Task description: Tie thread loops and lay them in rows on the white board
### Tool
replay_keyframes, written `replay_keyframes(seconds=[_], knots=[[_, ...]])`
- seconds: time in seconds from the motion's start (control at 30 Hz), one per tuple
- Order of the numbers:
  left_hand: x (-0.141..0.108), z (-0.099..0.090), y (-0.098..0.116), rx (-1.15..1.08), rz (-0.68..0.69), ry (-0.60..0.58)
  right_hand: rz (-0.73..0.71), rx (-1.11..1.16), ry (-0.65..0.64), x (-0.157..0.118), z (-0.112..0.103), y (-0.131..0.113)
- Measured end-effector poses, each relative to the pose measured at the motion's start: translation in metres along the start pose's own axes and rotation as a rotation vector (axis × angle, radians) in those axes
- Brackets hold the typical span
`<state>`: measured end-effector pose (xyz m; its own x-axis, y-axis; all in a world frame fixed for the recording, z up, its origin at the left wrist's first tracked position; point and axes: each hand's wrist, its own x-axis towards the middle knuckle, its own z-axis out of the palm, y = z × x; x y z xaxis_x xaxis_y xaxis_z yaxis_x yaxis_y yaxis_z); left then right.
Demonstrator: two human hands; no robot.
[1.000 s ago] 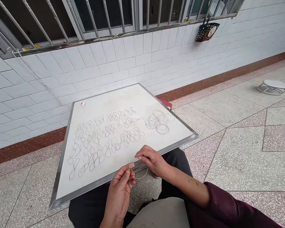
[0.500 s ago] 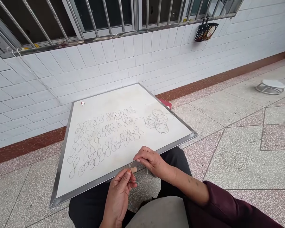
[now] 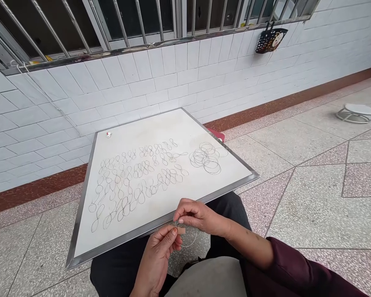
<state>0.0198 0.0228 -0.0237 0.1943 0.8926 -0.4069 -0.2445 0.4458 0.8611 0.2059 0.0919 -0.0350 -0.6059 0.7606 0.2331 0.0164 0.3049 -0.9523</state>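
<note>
Over my lap, at the table's near edge, my left hand (image 3: 161, 247) pinches a thin wire loop (image 3: 195, 240) between thumb and fingers. Close against it, my right hand (image 3: 197, 216) has its thumb and forefinger closed on the same wire. The loop hangs down to the right below my right hand. A small tan piece (image 3: 181, 230) shows beside my left fingertips; what it is I cannot make out. On the white table (image 3: 142, 126) lie several rows of wires twisted into figure-eights (image 3: 139, 195). A heap of round wire loops (image 3: 205, 157) rests on its right side.
A small red-and-white object (image 3: 109, 135) sits at the table's far left corner. The tiled wall (image 3: 160, 68) with a barred window stands behind. A black basket (image 3: 270, 40) hangs from the bars. On the floor at right is a low white stool (image 3: 357, 112).
My right hand has lowered and closed in on my left fingertips. The wire loop has shifted slightly right and down with the hands. The wires on the table have not moved.
</note>
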Motion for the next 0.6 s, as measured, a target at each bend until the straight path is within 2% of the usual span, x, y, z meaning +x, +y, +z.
replay_keyframes(seconds=[0.23, 0.43, 0.6], knots=[[-0.0017, -0.0009, -0.0013, -0.017, -0.017, -0.033, 0.076, 0.121, -0.062, -0.0007, -0.0007, -0.0016], [0.0007, -0.0005, -0.0018, -0.139, 0.016, -0.011, 0.050, 0.024, -0.053, 0.0014, 0.0014, -0.0038], [0.0032, -0.0003, -0.0032, -0.223, 0.015, 0.050, 0.056, 0.045, -0.062, 0.0019, 0.0012, -0.0067]])
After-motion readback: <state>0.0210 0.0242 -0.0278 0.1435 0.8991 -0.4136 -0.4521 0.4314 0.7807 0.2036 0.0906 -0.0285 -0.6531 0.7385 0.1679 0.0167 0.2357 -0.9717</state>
